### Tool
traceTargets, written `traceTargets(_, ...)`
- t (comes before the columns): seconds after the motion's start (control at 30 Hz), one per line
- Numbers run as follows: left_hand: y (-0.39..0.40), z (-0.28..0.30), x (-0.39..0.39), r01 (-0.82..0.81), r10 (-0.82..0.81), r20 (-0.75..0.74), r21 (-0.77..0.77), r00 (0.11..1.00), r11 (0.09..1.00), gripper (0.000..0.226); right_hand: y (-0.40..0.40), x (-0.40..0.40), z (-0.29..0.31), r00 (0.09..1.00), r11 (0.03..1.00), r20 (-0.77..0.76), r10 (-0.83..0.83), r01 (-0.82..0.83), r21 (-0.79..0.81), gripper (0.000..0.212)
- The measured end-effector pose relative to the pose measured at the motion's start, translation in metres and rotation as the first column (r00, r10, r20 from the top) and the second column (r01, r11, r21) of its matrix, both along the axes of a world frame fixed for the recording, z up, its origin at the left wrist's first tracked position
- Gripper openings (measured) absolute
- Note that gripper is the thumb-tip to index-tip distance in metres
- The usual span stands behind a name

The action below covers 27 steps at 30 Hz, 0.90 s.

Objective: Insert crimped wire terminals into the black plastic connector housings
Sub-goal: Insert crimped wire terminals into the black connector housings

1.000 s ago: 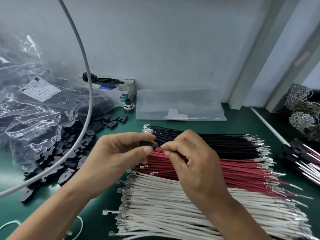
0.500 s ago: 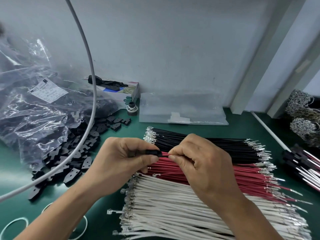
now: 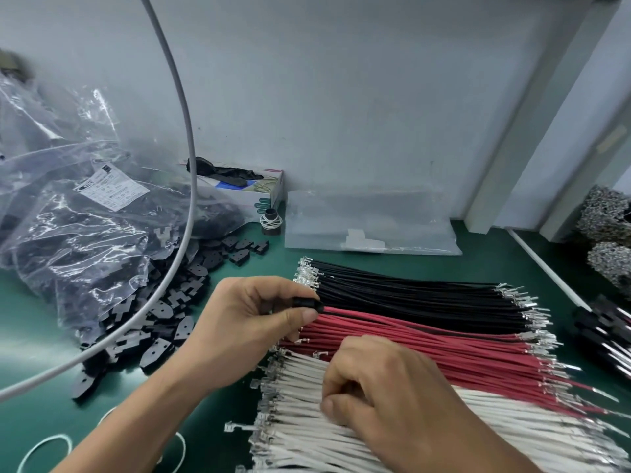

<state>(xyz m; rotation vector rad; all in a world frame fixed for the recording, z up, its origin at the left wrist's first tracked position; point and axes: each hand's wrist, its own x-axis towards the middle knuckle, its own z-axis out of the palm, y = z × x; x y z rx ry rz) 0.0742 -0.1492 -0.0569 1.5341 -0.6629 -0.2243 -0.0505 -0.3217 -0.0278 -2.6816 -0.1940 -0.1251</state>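
Housing (image 3: 307, 303), small and black, sits pinched in my left hand (image 3: 249, 322) above the red wires (image 3: 426, 346). My right hand (image 3: 386, 397) rests on the white wires (image 3: 307, 435) near the table's front edge, fingers curled, pinching one, I think.

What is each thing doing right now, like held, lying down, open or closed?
Black connector housing: pinched by the left hand, a red wire leading from it.
Right hand: fingers curled on the white wires.
Red wires: lying flat in a row.
Black wires: lying flat in a row.
Loose housings: heaped on the table.
Plastic bag: open, housings spilling out.
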Motion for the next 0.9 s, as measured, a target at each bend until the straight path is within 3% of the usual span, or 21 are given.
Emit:
traceTargets(0.1, 0.002, -0.001, 0.002, 0.002, -0.002, -0.021, -0.008, 1.000, 1.000, 0.021, -0.005, 0.000, 0.000, 0.997, 0.999, 0.067, -0.040, 0.038, 0.028, 0.016)
traceTargets(0.2, 0.004, -0.004, 0.005, -0.006, 0.006, -0.020, 0.000, 1.000, 1.000, 0.021, -0.017, 0.001, 0.004, 0.982, 0.972, 0.155, -0.105, 0.069, 0.226, 0.015)
traceTargets(0.27, 0.004, -0.005, 0.006, -0.004, 0.004, -0.021, 0.009, 1.000, 1.000, 0.020, -0.021, 0.000, 0.003, 0.963, 0.960, 0.233, -0.135, 0.068, 0.273, 0.018)
traceTargets(0.53, 0.005, 0.000, 0.003, 0.005, -0.005, -0.052, 0.001, 0.999, 1.000, 0.026, -0.023, 0.000, -0.002, 0.901, 0.965, 0.390, -0.189, 0.098, 0.243, 0.004)
traceTargets(0.73, 0.007, 0.005, 0.002, 0.022, -0.025, -0.104, -0.025, 0.994, 0.999, 0.028, -0.026, 0.000, -0.002, 0.861, 0.942, 0.440, -0.256, 0.120, 0.315, 0.010)
traceTargets(0.9, 0.008, 0.007, 0.001, 0.039, -0.043, -0.145, -0.033, 0.988, 0.999, 0.031, -0.021, 0.001, -0.001, 0.805, 0.977, 0.555, -0.211, 0.158, 0.142, 0.011)
